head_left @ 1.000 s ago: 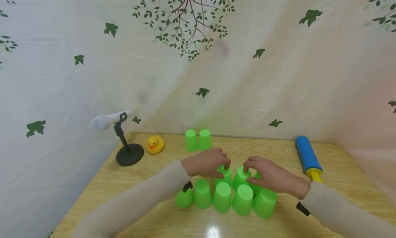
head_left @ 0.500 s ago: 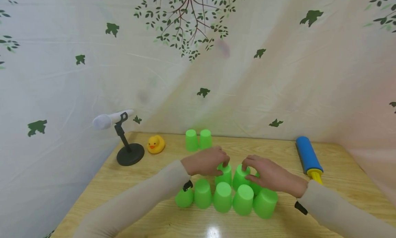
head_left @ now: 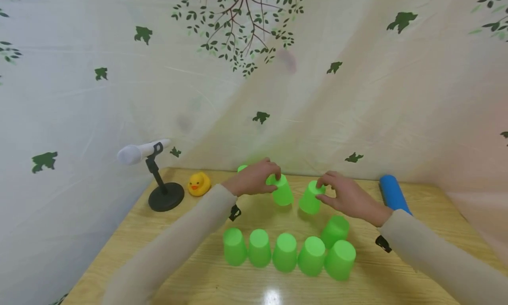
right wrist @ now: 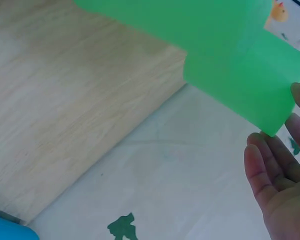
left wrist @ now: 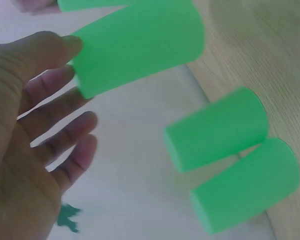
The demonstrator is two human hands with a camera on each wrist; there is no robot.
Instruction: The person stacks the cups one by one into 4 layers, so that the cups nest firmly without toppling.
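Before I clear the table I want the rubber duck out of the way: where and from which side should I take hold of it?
Probably pinch the yellow rubber duck by its rounded body, coming from above with thumb and fingers on its flanks. It sits upright on the table; the microphone stand crowds its left side.

Wooden table under green cups

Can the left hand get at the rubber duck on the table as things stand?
Probably not at once: the left hand already pinches a green cup held above the table. The path itself looks free, since the duck sits in the open just left of that hand, with only bare table between them.
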